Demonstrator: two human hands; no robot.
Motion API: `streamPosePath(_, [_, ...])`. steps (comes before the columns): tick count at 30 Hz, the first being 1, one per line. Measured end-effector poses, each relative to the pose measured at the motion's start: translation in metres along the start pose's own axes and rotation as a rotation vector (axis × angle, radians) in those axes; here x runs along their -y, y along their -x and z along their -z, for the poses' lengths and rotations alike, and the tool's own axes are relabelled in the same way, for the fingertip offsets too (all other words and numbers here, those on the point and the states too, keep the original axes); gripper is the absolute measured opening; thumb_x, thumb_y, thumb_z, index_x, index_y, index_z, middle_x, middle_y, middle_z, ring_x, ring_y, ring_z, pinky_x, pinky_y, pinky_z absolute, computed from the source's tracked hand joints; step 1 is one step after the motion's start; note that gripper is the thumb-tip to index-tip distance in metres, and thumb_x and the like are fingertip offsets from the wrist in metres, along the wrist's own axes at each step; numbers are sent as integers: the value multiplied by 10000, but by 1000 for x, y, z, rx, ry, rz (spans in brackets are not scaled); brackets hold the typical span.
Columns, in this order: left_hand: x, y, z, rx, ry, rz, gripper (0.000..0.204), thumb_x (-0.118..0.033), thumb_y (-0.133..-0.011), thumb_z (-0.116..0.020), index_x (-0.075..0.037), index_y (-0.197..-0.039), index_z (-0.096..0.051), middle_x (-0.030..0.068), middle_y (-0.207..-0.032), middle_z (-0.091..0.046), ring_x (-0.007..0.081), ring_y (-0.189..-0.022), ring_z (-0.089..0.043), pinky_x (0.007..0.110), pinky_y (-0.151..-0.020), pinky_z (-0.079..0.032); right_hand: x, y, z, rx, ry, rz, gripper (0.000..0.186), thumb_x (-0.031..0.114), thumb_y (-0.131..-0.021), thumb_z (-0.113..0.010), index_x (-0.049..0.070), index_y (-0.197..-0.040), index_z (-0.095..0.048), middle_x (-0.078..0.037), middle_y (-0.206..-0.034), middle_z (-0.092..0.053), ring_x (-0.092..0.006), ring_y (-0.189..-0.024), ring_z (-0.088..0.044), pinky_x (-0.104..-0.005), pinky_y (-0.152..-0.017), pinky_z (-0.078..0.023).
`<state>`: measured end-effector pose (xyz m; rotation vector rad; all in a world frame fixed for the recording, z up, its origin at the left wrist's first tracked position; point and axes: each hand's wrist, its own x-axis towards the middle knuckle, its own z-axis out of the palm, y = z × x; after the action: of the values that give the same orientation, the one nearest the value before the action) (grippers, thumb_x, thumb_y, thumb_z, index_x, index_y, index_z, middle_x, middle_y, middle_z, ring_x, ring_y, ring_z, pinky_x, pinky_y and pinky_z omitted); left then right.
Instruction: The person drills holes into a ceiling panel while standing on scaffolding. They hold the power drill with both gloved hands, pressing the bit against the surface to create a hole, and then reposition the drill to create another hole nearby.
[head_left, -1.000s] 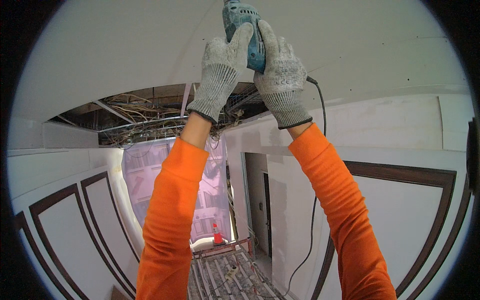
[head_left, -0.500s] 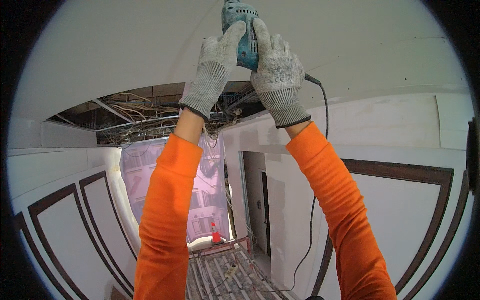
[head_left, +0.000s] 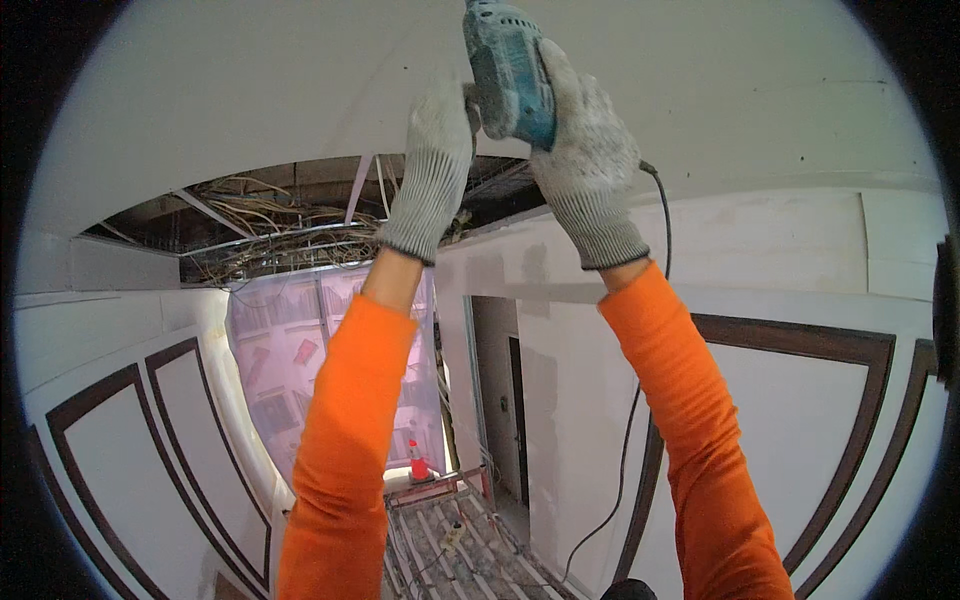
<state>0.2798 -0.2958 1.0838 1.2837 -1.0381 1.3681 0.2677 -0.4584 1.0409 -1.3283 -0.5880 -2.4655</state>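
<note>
A dusty teal corded drill (head_left: 508,75) points up toward the pale ceiling (head_left: 300,90), its tip cut off by the upper picture edge. My right hand (head_left: 588,130), in a grey-white knit glove, is closed around the right side and rear of the drill. On the other side, my left hand (head_left: 440,125), gloved the same way, is raised close beside the tool. Blur and the pale ceiling behind make its fingers hard to read, and something dark shows by its thumb side. From behind my right wrist the black power cord (head_left: 668,225) hangs down to the floor.
Bundled wires (head_left: 260,215) and metal framing show in a ceiling opening ahead. Pinkish sheeting (head_left: 285,350) hangs below it, with an orange cone (head_left: 418,462) near its foot. A slatted platform (head_left: 450,545) lies below. Dark-trimmed panels (head_left: 800,400) line both sides; a doorway (head_left: 500,400) opens ahead.
My left hand has come off the drill's body and sits slightly apart from it. The drill and my right hand have shifted a little right in view, and the drill is turned.
</note>
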Motion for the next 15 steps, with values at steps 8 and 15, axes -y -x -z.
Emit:
streamPosePath(8, [150,354,43,-56,494,1027,369,-397,-1098,-427,-120,-986,-644,-5,-785,-603,112,-669,-547,263,-570,-436,5,156,124,310,-108,33,784,253,-813,-797,119,-1516,-476,-148,-1062,-640,-323,-913,-636,-426,-750,-504])
streamPosePath(15, [124,805,94,61,527,1906,331,-400,-1084,-487,-87,-1151,-573,79,-1048,-568,199,-931,-552,314,-789,-458,75,362,287,822,-931,-1544,687,206,-774,-827,58,-1399,-583,-148,-1122,-702,-278,-993,-687,-446,-863,-539])
